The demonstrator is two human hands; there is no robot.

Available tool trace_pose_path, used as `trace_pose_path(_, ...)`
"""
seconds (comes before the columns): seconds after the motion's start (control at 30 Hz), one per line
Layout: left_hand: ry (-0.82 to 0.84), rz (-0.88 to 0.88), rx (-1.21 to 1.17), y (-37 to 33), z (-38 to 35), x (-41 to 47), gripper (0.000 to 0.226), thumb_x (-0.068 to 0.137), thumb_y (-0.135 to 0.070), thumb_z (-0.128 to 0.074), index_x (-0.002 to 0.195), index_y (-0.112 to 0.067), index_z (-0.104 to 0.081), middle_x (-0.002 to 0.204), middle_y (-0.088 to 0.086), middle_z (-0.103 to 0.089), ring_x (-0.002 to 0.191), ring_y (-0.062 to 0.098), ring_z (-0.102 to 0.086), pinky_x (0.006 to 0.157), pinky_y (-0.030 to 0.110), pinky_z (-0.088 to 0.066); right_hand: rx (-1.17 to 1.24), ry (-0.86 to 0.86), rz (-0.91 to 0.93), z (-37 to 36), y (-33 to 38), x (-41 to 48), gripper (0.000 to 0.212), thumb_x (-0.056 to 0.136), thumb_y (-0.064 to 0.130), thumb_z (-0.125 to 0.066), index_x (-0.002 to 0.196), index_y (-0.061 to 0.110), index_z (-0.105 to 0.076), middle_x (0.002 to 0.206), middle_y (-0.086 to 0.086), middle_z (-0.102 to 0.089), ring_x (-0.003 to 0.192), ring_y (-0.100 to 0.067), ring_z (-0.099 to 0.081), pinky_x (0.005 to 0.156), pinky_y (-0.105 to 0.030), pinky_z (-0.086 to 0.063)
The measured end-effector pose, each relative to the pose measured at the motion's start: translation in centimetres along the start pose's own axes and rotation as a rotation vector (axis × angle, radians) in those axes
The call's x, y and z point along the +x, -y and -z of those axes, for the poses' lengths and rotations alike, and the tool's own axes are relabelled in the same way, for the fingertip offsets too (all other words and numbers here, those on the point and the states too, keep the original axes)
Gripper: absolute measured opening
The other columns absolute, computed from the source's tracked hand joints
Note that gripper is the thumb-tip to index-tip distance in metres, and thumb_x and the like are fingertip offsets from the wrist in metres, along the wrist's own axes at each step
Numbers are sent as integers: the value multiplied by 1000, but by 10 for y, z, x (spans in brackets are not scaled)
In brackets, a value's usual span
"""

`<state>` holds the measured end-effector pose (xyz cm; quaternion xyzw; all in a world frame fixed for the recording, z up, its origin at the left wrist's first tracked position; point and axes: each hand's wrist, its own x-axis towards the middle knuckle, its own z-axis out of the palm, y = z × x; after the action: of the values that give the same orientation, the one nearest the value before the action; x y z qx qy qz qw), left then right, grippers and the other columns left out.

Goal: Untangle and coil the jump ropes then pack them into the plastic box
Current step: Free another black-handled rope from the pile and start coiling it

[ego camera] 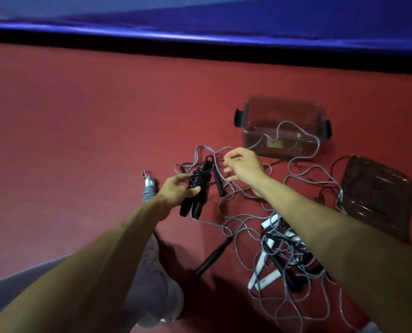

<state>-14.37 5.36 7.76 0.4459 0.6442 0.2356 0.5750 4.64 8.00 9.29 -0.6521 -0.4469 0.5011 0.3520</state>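
Dead centre, your left hand (176,192) is gripping the coiled black rope (197,180). Your right hand (243,164) is hovering just beside, grasp unclear; plastic box (281,108) is sitting at 1 o'clock, tangle (279,246) at 5.

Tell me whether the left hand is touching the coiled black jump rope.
Touching. The head view shows the left hand gripping the coiled black jump rope, thumb and fingers curled round its middle.

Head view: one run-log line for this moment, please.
left hand: grips coiled black rope | right hand: above grey tangle, grasp unclear | plastic box: open, grey loop across it
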Motion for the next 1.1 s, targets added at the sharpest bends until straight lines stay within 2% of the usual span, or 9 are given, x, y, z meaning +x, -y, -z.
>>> trace_pose_path(0.1, -86, 91, 85, 37, 13, 24, 35, 88, -6, -69, 121, -11, -59, 76, 1, -63, 66, 13, -60, 52, 14, -48, -140, 59, -36, -22, -31, 22, 17, 92, 5, -55, 79, 16, -57, 78, -6, -59, 61, -13, -56, 55, -31, -55)
trace_pose_path(0.23, -198, 163, 333, 86, 27, 56, 44, 86, -25, -73, 123, -7, -57, 93, 7, -64, 88, 25, -62, 73, 30, -48, -340, 143, -44, -55, -64, 44, 24, 90, 7, -56, 71, 21, -58, 69, -1, -63, 60, -20, -60, 58, -35, -56)
trace_pose_path(0.3, -233, 181, 492, 106, 31, 68, 43, 86, -37, -71, 115, -7, -61, 105, 12, -67, 96, 29, -62, 71, 30, -41, -437, 185, -43, -75, -77, 54, 27, 87, 9, -57, 64, 25, -59, 67, 1, -65, 67, -23, -64, 69, -38, -58)
trace_pose_path(0.4, -276, 182, 613, 123, 31, 71, 39, 88, -45, -65, 101, -9, -58, 103, 15, -66, 98, 35, -61, 73, 35, -43, -562, 236, -40, -99, -90, 61, 22, 86, 12, -56, 67, 20, -64, 80, -7, -71, 81, -29, -65, 80, -37, -55)
trace_pose_path(0.47, -292, 196, 673, 131, 28, 70, 40, 89, -44, -64, 105, -8, -56, 109, 18, -61, 103, 38, -59, 81, 41, -46, -632, 235, -52, -115, -99, 66, 13, 88, 18, -60, 80, 14, -69, 95, -13, -70, 94, -33, -65, 84, -36, -53)
trace_pose_path(0.57, -353, 149, 659, 138, 25, 69, 42, 89, -36, -64, 114, -3, -57, 121, 19, -46, 112, 39, -52, 96, 43, -44, -740, 206, -77, -131, -106, 69, 28, 92, 32, -61, 101, 5, -65, 111, -18, -62, 102, -37, -61, 81, -34, -49)
trace_pose_path(0.73, -430, 171, 577, 140, 28, 67, 42, 88, -21, -62, 119, 4, -48, 126, 24, -41, 117, 42, -46, 102, 43, -37, -822, 198, -36, -143, -100, 67, 36, 97, 27, -55, 122, 1, -54, 128, -22, -53, 117, -38, -52, 90, -37, -43)
trace_pose_path(0.93, -547, 141, 519, 121, 27, 60, 36, 84, -16, -59, 113, 2, -46, 118, 21, -40, 110, 41, -46, 95, 49, -42, -842, 159, -40, -134, -92, 63, 27, 93, 20, -55, 113, 3, -61, 120, -21, -59, 112, -37, -56, 88, -37, -45)
trace_pose_path(1.1, -367, 37, 455, 97, 21, 62, 26, 80, -19, -54, 101, -7, -65, 105, 18, -59, 98, 37, -59, 85, 39, -47, -701, 45, -5, -114, -88, 48, 12, 79, 25, -66, 88, 16, -67, 99, -11, -69, 96, -32, -62, 80, -36, -51)
